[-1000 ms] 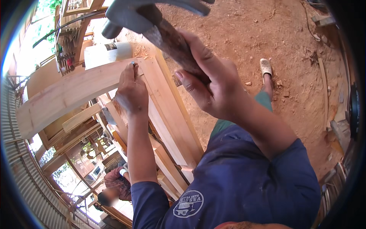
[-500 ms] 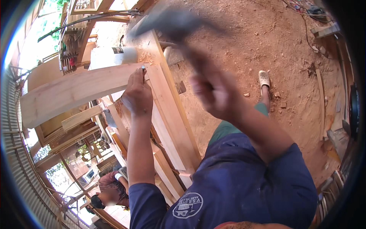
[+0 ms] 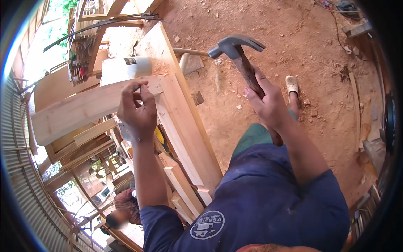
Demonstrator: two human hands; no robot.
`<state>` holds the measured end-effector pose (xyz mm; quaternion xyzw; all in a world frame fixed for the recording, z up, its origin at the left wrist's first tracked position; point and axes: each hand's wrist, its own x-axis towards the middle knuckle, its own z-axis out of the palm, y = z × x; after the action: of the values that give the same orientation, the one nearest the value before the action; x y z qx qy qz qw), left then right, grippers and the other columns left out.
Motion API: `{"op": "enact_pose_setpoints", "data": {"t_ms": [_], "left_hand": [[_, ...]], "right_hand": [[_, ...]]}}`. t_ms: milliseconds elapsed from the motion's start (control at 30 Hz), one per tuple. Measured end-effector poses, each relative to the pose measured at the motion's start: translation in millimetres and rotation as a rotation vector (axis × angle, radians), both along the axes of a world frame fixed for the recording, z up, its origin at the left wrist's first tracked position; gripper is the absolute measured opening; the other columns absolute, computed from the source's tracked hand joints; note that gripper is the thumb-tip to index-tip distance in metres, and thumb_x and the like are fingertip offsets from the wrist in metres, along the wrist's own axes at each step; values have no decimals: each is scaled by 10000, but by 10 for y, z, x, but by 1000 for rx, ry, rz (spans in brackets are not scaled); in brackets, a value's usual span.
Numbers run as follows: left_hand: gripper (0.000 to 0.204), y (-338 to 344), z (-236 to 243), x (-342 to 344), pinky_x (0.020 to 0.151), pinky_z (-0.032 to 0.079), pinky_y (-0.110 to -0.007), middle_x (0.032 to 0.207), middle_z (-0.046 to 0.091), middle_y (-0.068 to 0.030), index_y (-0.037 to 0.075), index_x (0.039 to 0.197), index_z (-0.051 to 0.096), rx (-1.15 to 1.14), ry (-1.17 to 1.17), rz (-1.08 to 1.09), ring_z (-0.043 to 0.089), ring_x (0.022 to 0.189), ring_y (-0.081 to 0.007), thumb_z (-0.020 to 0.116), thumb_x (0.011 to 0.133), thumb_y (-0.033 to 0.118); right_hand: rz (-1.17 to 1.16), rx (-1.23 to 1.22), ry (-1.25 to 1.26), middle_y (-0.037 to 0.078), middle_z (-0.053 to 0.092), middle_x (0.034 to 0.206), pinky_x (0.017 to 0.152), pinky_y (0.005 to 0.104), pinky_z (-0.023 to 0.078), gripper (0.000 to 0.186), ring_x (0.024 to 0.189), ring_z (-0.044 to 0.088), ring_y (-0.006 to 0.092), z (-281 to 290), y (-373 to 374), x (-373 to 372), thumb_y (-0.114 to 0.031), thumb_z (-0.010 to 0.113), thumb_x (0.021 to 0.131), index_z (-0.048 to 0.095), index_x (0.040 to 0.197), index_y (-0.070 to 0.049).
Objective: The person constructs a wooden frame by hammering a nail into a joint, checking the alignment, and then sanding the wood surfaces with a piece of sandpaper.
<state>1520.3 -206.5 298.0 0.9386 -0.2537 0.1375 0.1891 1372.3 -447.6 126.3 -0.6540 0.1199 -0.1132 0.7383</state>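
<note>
Right hand (image 3: 270, 103) is gripping a hammer (image 3: 247, 72) by its dark wooden handle, fingers wrapped round; metal head is pointing up and away, claw to the right. Hammer is hanging in the air past the worktop's right edge, over the dirt floor (image 3: 323, 138), well apart from the wood. Left hand (image 3: 140, 107) is hovering at the near edge of a broad plank (image 3: 67, 119), close to its right end, thumb and fingers curled with a narrow gap; cannot tell if something small is sitting between them. Plank is lying across the worktop (image 3: 191, 130), its right end near the far right corner. Wood shavings (image 3: 159, 66) are gathering at that corner, white bucket (image 3: 140, 66) is standing just beside them. Yellow-and-black tool (image 3: 159, 135) is showing just beside the left wrist.
</note>
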Motion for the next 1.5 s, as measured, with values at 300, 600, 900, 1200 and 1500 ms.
{"op": "enact_pose_setpoints", "data": {"t_ms": [300,600,900,1200,1500], "left_hand": [[136,271,-788,-71,524,544,-222,1100,772,-86,36,1144,675,-255,28,260,716,797,-108,617,1050,115],[130,272,-895,71,666,602,-300,991,781,-99,-5,1105,707,65,-125,251,747,851,-166,622,1036,64],[108,280,-887,109,769,619,-332,970,776,-120,-24,1077,712,116,-207,189,765,878,-210,637,1013,19],[110,270,-880,101,783,622,-333,966,771,-136,-50,1070,710,69,-175,197,764,873,-221,632,1007,-7],[137,355,-920,153,643,571,-311,945,779,-114,-10,1097,732,73,-197,169,740,809,-182,633,1018,42]], "right_hand": [[127,-27,92,180,537,725,618,367,470,601,611,556,204,-206,58,-98,-72,621,977,410,1534,4],[76,-22,26,193,566,701,623,405,479,630,585,565,284,-185,134,105,-88,622,975,393,1562,-76],[246,5,29,182,567,671,575,392,491,705,585,621,279,89,169,266,-69,633,959,341,1600,-91],[129,27,-417,172,651,794,621,438,526,907,659,669,339,356,414,458,22,690,831,286,1632,-112],[173,39,-376,151,650,778,618,448,522,891,649,663,339,277,469,403,15,685,832,292,1624,-93]]}}
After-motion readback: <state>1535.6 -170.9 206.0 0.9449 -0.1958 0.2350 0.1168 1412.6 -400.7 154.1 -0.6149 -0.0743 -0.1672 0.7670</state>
